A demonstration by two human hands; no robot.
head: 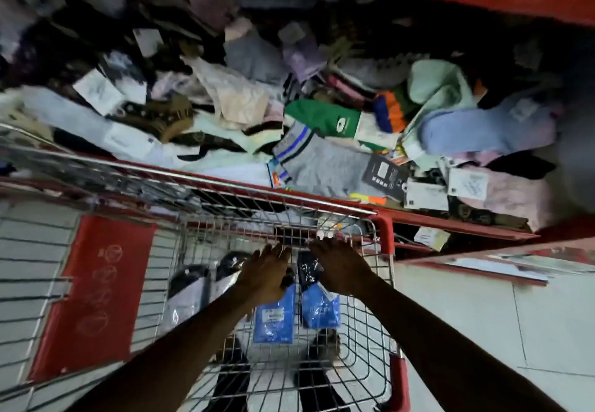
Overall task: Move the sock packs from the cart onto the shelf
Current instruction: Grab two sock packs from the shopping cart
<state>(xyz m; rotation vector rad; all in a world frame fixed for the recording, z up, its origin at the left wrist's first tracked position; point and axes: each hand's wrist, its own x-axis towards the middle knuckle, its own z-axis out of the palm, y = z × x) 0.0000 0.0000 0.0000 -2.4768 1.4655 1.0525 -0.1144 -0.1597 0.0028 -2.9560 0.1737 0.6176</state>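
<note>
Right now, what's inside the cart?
Inside the wire cart: two blue-carded sock packs, two dark packs in white sleeves. Both hands cover more at the far end.

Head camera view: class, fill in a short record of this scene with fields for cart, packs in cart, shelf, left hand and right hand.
cart: wire shopping cart with red corner trim, standing against the shelf
packs in cart: two blue-carded sock packs, two white-carded sock packs
shelf: red-edged shelf heaped with loose socks
left hand: left hand spread open over the packs, no grip visible
right hand: right hand spread open, no grip visible
</note>
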